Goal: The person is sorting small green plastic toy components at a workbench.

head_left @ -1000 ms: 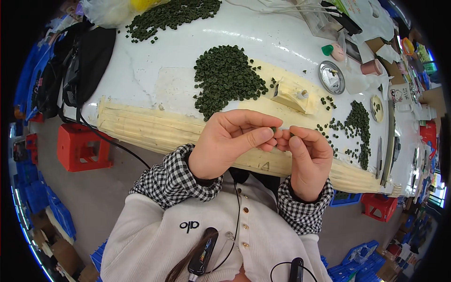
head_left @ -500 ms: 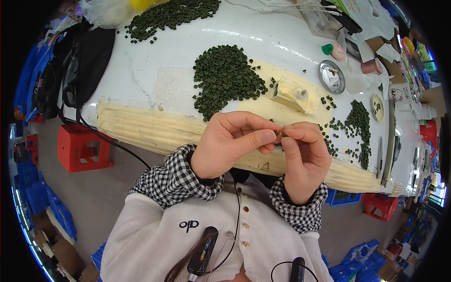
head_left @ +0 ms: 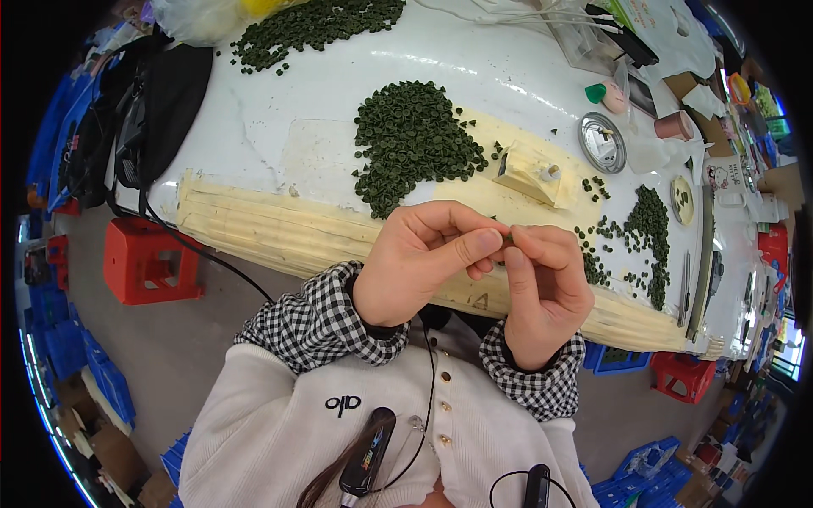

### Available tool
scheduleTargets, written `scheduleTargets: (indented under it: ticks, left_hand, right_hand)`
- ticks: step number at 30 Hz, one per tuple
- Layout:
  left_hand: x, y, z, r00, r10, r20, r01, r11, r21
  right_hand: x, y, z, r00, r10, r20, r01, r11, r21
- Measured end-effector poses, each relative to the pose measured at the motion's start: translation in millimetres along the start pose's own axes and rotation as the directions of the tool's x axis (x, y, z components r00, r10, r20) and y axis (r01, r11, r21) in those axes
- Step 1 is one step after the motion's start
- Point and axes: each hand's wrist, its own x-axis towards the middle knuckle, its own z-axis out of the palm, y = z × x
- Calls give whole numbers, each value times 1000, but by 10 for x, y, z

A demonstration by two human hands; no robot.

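Note:
My left hand point(head_left: 428, 264) and my right hand point(head_left: 549, 292) meet at the fingertips above the near edge of the table. A small dark green piece point(head_left: 508, 240) is pinched between them, with both thumbs and forefingers closed round it. Most of it is covered by the fingers. Beyond my left hand lies a large heap of small dark green cup-shaped pieces point(head_left: 415, 140). Past the fingertips stands a block wrapped in cream tape point(head_left: 535, 175), with a whitish peg on it. Right of my right hand, a second heap of small green pieces point(head_left: 650, 237) spreads out.
At the far left lies another heap of green pieces point(head_left: 318, 30). A round metal lid point(head_left: 602, 142), a pale dish point(head_left: 682, 201) and thin metal tweezers point(head_left: 684, 288) are on the right. A black bag point(head_left: 169, 114) hangs at the left edge, above a red stool point(head_left: 151, 262).
My fingertips have drawn slightly closer together, and the right thumb has shifted a little left. The small green piece stays pinched between both hands. The whole view has shifted slightly.

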Motion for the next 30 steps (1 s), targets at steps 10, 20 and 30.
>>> scheduleTargets:
  ticks: [10,20,30]
  left_hand:
    - [-20,35,18,993,115,-29,-109,984,142]
    - [-29,110,12,960,268,80,-278,881,384]
    - [-38,119,63,974,225,7,-218,936,277]
  right_hand:
    - [-24,-6,36,990,105,96,-131,935,330]
    - [1,-2,-50,991,-1,134,-6,999,54]
    - [11,-57,-37,993,-57,108,62,997,-43]
